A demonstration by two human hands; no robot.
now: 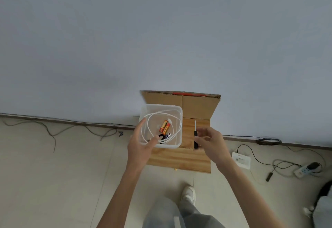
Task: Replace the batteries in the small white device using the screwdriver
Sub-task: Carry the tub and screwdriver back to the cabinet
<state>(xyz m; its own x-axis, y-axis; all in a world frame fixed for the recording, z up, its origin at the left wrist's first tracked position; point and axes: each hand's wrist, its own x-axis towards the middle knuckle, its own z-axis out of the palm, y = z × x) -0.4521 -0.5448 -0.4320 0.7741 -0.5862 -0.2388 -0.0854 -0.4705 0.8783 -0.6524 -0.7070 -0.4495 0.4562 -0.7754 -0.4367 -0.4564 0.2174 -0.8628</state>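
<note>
Two bare hands reach forward over a small wooden worktop (179, 159), seen from above. The right hand (210, 143) has its fingers (201, 140) curled around the black handle of a screwdriver (195, 136), which stands nearly upright with its pale shaft pointing away from the person. The left hand (142, 143) is spread open and holds nothing; its thumb side lies against the near left corner of a clear plastic tub (177, 118), with the fingertips at the tub's left wall. Inside the tub lie two orange batteries (164, 125) side by side, a dark battery (167, 135) just nearer the person, a coiled white cable (158, 118) looping around them, and a small black item partly hidden by the left thumb. Whether the small white device is in the tub cannot be told. The tub sits on the left part of the worktop, and the screwdriver is just to its right. A cardboard sheet (197, 105) leans against the pale wall behind. Below, on the tiled floor (53, 164), one white shoe (188, 192) and grey trouser legs show. To the right on the floor lie a white box (241, 159), a power strip (305, 171) and dark cords.
</note>
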